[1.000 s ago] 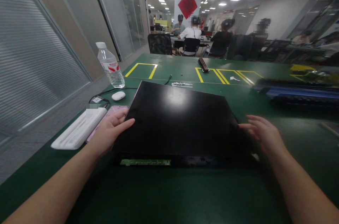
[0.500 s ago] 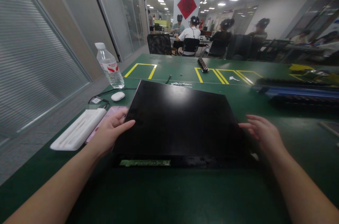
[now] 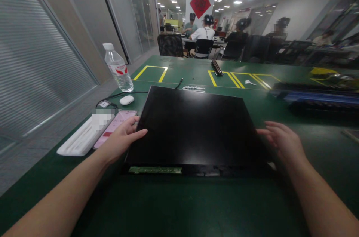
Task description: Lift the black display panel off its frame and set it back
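Note:
A large flat black panel (image 3: 193,125) lies on the green table (image 3: 179,207) in front of me, with a thin green strip (image 3: 155,170) along its near edge. My left hand (image 3: 122,140) grips the panel's left edge, thumb on top and fingers under it. Beside the panel's right edge is my right hand (image 3: 283,141), fingers curled and touching that edge.
Left of the panel lie a pink phone (image 3: 114,123), a white flat case (image 3: 80,142), a white earbud case (image 3: 126,100), a black cable and a water bottle (image 3: 118,68). Dark long devices (image 3: 316,98) sit at the right. People sit at desks beyond the table.
The view shifted slightly; the panel and both hands sit a little further right in frame. Both hands keep their places at the panel's edges.

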A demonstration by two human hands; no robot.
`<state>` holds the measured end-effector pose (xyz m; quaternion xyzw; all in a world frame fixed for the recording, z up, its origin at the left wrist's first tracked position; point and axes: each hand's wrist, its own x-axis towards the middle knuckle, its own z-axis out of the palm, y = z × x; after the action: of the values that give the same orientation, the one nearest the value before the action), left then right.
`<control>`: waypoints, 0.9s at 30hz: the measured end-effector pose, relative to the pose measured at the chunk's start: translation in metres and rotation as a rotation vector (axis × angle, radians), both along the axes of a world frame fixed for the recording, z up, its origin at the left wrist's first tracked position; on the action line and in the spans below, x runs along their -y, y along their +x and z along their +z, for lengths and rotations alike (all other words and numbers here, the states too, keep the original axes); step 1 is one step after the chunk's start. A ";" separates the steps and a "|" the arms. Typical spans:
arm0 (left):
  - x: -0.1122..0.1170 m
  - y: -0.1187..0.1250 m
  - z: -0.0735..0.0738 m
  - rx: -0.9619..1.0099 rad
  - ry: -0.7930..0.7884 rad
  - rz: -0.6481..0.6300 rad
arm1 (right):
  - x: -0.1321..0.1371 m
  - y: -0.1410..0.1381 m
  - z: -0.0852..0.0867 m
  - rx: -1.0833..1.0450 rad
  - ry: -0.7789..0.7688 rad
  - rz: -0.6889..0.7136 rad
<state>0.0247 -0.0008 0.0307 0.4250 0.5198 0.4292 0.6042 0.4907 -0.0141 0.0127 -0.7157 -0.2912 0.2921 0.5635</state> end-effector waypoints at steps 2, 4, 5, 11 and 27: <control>0.000 0.001 0.000 -0.013 -0.001 -0.002 | 0.000 0.001 -0.001 0.005 0.005 0.005; 0.000 0.001 0.000 -0.025 0.004 -0.006 | 0.000 0.002 -0.002 0.004 0.012 0.015; 0.000 0.001 0.000 -0.031 0.005 -0.007 | 0.000 0.002 -0.002 0.003 0.016 0.018; 0.000 0.001 -0.002 -0.035 0.013 0.003 | -0.001 0.000 -0.003 0.000 0.007 0.004; -0.005 -0.002 -0.011 -0.125 0.066 -0.005 | 0.001 -0.002 0.002 0.043 -0.005 -0.004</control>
<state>0.0223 0.0040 0.0200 0.4723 0.5409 0.4170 0.5572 0.4882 -0.0152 0.0149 -0.7238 -0.3014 0.2760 0.5560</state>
